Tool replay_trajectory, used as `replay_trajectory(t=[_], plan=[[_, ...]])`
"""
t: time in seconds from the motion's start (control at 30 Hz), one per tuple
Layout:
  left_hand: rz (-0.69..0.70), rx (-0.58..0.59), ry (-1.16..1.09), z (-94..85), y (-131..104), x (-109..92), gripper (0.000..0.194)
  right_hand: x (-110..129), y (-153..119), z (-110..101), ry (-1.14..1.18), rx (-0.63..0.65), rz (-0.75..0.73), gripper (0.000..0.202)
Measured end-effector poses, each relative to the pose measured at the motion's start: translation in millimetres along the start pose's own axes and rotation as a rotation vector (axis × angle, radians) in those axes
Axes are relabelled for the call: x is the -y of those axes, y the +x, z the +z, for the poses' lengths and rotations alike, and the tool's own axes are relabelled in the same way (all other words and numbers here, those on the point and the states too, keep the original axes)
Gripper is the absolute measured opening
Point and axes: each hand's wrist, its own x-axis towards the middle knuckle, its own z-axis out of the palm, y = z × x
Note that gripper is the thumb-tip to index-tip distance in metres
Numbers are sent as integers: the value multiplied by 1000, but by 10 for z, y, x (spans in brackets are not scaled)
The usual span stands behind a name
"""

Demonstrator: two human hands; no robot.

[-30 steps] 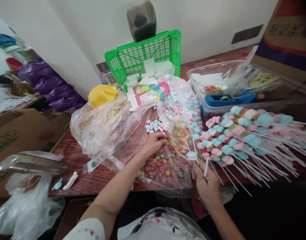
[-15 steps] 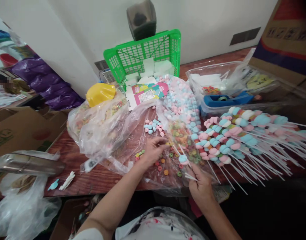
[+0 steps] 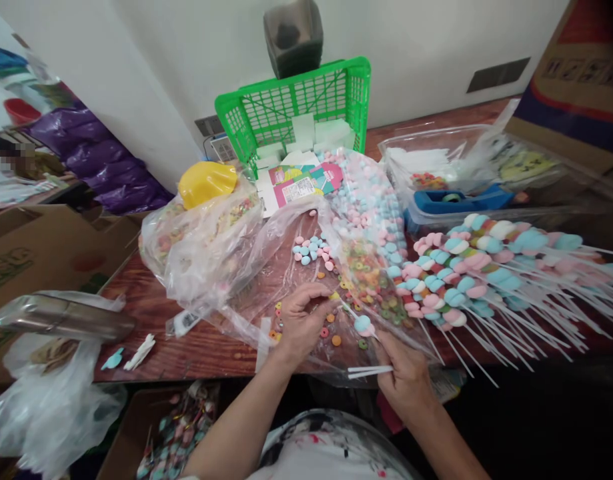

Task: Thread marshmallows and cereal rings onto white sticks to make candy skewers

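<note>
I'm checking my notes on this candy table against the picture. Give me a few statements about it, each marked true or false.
1. The right hand holds a white stick with a blue and pink marshmallow on it. True.
2. The basket at the back is red. False: it is green.
3. The finished skewers lie right of the hands. True.
4. The left hand rests on the blue tape dispenser. False: it is over loose cereal rings on clear plastic.

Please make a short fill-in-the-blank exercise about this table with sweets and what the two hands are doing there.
1. The right hand holds a white stick that carries one ____ marshmallow.
2. The left hand pinches a small ring candy of ____ colour.
3. The plastic basket by the wall is ____.
4. The finished skewers lie on the person's ____ side.

Missing words: blue; yellow; green; right
</note>
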Motion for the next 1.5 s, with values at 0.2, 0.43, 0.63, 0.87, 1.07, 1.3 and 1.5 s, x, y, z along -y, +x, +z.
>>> replay_trajectory(t=[0.2,0.43,0.63,0.87,1.07,1.3,1.5], plan=[[68,45,31,-32,-24,23,13,-2,17,-31,-44,47,20,26],[16,45,40,-38,-39,81,12,-23,-20,-38,31,86,-1,27],[171,151,174,-122,-8,61,11,-51,1,-81,-12,106,-115,31],[120,226,179,-225,-1,-7,7,-57,11,-136,-85,215,-142,26],[247,289,233,-260,-113,1,11,-63,-11,-117,-95,249,-59,27],[70,55,78,-280,-203,58,11,103,-48,-10,237,189,154,23],[349,261,255,-303,-197,-12,15,131,-39,-9,310,218,235,22]])
